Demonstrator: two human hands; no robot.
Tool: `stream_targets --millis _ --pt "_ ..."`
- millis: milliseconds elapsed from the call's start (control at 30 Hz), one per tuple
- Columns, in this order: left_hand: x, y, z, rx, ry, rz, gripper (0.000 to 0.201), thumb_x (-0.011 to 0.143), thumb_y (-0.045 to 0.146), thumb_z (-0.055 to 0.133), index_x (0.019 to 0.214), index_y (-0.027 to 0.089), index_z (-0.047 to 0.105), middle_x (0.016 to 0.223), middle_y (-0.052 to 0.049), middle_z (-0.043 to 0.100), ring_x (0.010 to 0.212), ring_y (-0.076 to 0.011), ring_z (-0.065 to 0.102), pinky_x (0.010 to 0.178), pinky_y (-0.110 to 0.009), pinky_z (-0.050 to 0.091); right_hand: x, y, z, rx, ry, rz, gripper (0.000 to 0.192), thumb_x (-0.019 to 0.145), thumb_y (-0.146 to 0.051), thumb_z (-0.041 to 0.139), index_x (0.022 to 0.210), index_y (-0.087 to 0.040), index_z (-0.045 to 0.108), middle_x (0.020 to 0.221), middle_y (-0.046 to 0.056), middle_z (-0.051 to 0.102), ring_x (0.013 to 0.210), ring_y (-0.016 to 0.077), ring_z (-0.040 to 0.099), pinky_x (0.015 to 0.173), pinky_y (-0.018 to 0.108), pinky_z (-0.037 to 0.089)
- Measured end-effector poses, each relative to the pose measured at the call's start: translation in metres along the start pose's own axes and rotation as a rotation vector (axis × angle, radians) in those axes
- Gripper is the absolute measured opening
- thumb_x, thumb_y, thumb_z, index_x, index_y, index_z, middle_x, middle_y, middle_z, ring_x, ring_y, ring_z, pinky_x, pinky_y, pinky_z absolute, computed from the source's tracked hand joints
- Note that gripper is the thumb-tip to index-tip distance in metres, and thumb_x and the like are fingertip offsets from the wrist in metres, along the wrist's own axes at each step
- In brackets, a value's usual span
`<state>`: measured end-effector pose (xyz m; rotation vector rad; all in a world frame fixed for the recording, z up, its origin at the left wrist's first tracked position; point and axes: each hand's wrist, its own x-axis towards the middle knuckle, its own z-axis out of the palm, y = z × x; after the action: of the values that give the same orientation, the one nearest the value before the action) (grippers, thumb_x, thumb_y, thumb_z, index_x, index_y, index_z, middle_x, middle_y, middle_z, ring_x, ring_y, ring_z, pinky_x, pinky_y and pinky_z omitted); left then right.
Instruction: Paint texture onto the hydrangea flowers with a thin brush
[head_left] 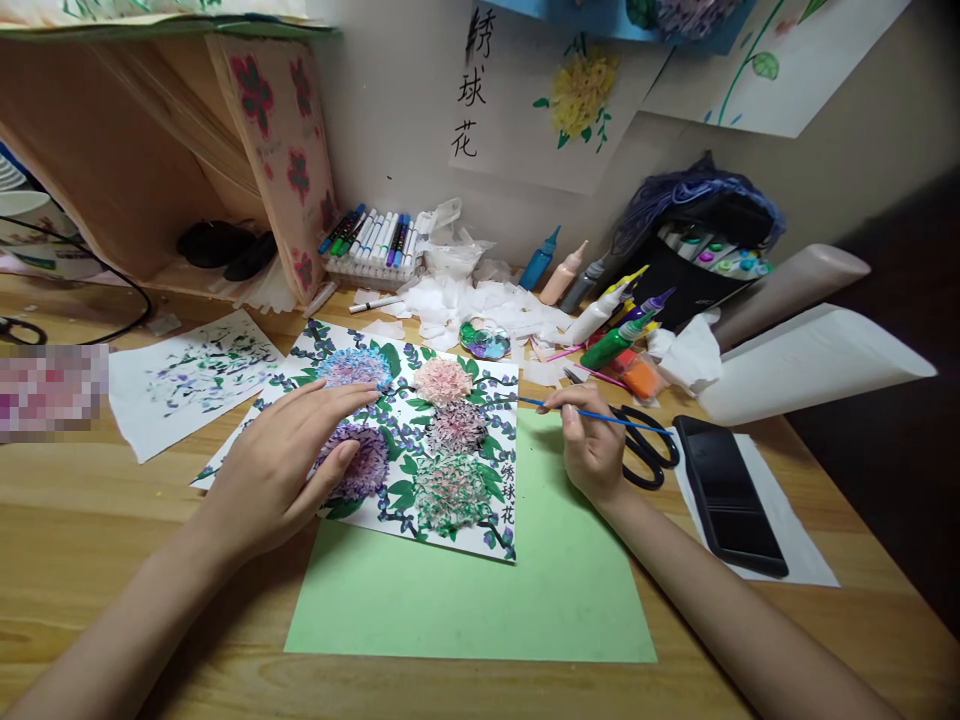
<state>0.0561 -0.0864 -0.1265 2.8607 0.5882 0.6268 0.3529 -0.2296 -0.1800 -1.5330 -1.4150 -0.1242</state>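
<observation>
White tray (367, 270) holds markers (371, 237); right hand (592, 450) pinches paintbrush (592, 413).

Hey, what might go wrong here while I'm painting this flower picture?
The left hand lies flat on the flower collage painting, so it may smear paint or flatten the tissue blooms. The thin blue paintbrush in the right hand could drip onto the green paper sheet.

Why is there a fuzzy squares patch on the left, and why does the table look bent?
Head view: the fuzzy patch is pixelated deliberately, hiding what lies there; the wide lens bends the table and the wall's edges; the right side falls into dark shadow; the flower painting and both hands stay sharp and evenly lit.
</observation>
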Motion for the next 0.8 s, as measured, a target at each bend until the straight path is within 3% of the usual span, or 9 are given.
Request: stream_targets --millis 467,800 --pt "-0.0008 0.0010 -0.0019 0.009 0.006 0.003 0.043 0.090 0.030 0.038 0.133 0.026 0.036 0.131 -0.003 0.054 0.119 -0.0205 0.049 0.107 -0.040 0.032 0.0029 -0.0022 0.0007 -0.020 -0.055 0.012 0.017 0.089 -0.019 0.041 0.082 -0.023 0.056 0.074 0.001 0.061 0.074 0.0177 0.055 0.072 0.034 0.043" --pt "0.0000 0.0021 0.0001 -0.010 0.025 0.005 0.042 0.090 0.028 0.039 0.132 0.023 0.040 0.130 -0.004 0.055 0.118 -0.0198 0.050 0.107 -0.038 0.032 0.0023 -0.0005 0.0007 -0.005 -0.006 0.009 0.018 0.089 -0.019 0.040 0.082 -0.022 0.056 0.074 0.001 0.060 0.075 0.0181 0.054 0.072 0.035 0.042"
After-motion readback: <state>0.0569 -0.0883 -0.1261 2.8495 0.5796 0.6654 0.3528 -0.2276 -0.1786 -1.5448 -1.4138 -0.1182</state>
